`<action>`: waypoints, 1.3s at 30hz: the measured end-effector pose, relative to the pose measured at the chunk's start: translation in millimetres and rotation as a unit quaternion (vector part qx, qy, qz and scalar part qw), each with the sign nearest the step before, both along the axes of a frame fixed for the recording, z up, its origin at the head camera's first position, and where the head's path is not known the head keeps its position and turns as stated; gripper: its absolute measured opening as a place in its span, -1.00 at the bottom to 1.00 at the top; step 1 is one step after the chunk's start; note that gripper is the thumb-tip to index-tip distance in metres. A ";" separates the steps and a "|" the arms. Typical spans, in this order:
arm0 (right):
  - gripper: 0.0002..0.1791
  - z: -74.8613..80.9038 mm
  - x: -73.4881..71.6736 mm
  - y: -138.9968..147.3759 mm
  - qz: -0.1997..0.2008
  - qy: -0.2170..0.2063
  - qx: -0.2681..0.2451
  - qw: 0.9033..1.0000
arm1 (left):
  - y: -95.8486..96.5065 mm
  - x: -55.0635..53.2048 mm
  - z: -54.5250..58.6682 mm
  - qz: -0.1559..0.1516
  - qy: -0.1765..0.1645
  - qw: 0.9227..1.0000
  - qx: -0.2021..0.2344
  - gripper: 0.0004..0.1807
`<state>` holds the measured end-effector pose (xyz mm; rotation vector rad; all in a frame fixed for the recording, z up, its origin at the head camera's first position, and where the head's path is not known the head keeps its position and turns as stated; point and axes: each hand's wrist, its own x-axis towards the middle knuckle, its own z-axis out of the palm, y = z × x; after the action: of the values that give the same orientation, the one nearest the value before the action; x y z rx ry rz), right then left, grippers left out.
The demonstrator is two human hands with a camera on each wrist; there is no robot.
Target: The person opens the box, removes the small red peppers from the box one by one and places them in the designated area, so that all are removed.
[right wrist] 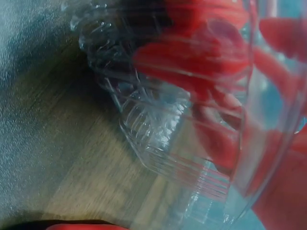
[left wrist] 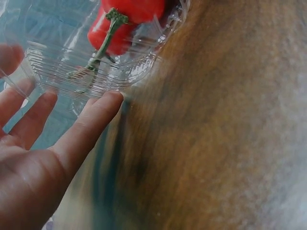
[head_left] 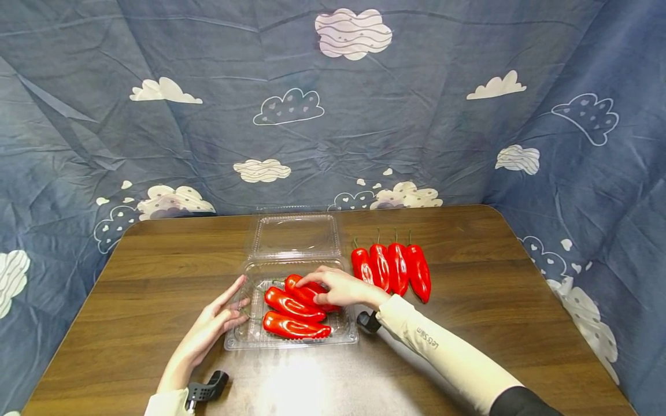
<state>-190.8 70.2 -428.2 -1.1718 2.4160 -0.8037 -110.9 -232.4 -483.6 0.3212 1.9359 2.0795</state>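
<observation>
A clear plastic clamshell container (head_left: pixel 291 344) stands on the table with its hinged lid (head_left: pixel 296 234) folded back. Two red peppers, the nearer one (head_left: pixel 296 327) and one behind it (head_left: pixel 293 304), lie side by side in the tray, stems to the left. My right hand (head_left: pixel 340 287) reaches over the right wall and grips a red pepper (head_left: pixel 293 282) behind those two, fingers and thumb over its body. Through the blurred plastic, the right wrist view shows red peppers (right wrist: pixel 192 62). My left hand (head_left: pixel 205 330) rests its extended fingers (left wrist: pixel 91 122) against the container's left wall.
Several more red peppers (head_left: pixel 399 268) lie in a row to the right of the container, stems pointing away. The wooden table (head_left: pixel 156 260) ends at a blue cloud-patterned curtain (head_left: pixel 291 144) behind and at the sides.
</observation>
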 end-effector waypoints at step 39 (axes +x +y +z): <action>-0.44 6.1 0.5 27.9 -0.082 -0.153 -0.191 0.966 | 1.4 0.8 1.8 0.005 0.001 1.000 -0.016 -0.24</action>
<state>-190.4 98.2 -422.1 -0.8911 2.1762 -1.4401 -110.1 -231.0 -481.7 0.3084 1.9738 2.0533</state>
